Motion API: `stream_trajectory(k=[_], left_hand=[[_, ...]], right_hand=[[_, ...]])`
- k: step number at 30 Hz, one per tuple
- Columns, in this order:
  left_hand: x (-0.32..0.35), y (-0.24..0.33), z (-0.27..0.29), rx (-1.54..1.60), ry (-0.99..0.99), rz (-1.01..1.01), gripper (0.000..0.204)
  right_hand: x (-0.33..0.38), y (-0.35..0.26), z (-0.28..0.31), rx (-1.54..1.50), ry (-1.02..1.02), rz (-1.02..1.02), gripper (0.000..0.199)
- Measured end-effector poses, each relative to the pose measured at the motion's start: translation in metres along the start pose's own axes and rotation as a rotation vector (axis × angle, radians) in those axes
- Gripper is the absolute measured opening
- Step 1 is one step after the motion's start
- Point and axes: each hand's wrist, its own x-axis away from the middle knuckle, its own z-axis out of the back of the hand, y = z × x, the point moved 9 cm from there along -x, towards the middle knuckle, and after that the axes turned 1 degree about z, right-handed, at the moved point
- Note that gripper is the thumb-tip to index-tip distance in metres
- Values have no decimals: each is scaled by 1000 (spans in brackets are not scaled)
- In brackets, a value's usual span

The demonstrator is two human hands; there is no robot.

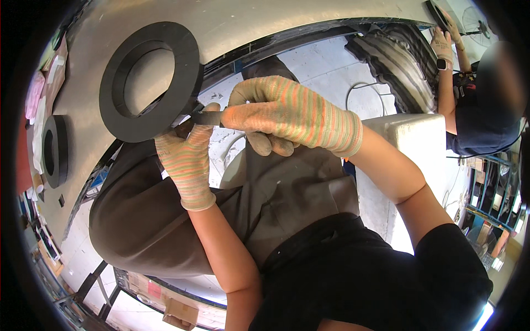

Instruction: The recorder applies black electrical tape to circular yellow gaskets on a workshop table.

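- Left hand [187,160], in a striped knit glove, fingers closed on the lower right edge of a flat black ring [149,81]; thumb lies up against the ring's rim.
- The black ring is held up in front of the person, above the lap and partly over the edge of the grey table [232,22]; its open centre shows the table surface behind.
- Right hand [287,113], same kind of glove, curled tight around the handle of a blade [205,117]; only a short dark metal length shows past the fist.
- Blade points left, its tip at the ring's outer edge, right beside the left thumb. Cannot tell whether the tip touches the ring or the glove.
- 2 lower fingers of the right hand hang loosely curled below the fist.
- A second black ring [54,150] lies flat on the table at far left, well apart from the hands.
- Pink and white sheets [37,94] lie near that second ring, at the table's left edge.
- A white foam block [411,138] stands on the floor to the right of the person's knees.
- Another person [475,105] at upper right, in a dark top, with a gloved hand [441,44] raised to a stack of dark ribbed material [395,60].
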Motion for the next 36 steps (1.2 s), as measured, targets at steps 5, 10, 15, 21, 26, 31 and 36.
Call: stream_trajectory(k=[5, 10, 15, 21, 26, 31, 36], left_hand=[[-1, 2, -5, 60, -23, 12, 45], [8, -19, -4, -301, 73, 47, 59], [36, -53, -4, -447, -309, 552, 53], [62, -4, -57, 213, -515, 597, 62], [60, 8, -50, 456, -381, 569, 90], [83, 17, -75, 505, -271, 619, 96], [79, 5, -38, 458, -3, 335, 96]], right_hand=[[-2, -3, -4, -46, 6, 79, 35], [-15, 2, 10, -18, 242, 91, 33], [31, -3, 25, 14, 221, 114, 36], [17, -123, 117, 916, 816, 520, 41], [74, -105, 64, 1114, 861, 666, 33], [84, -12, -19, 806, 36, 509, 41], [50, -54, 16, 492, 272, 584, 36]])
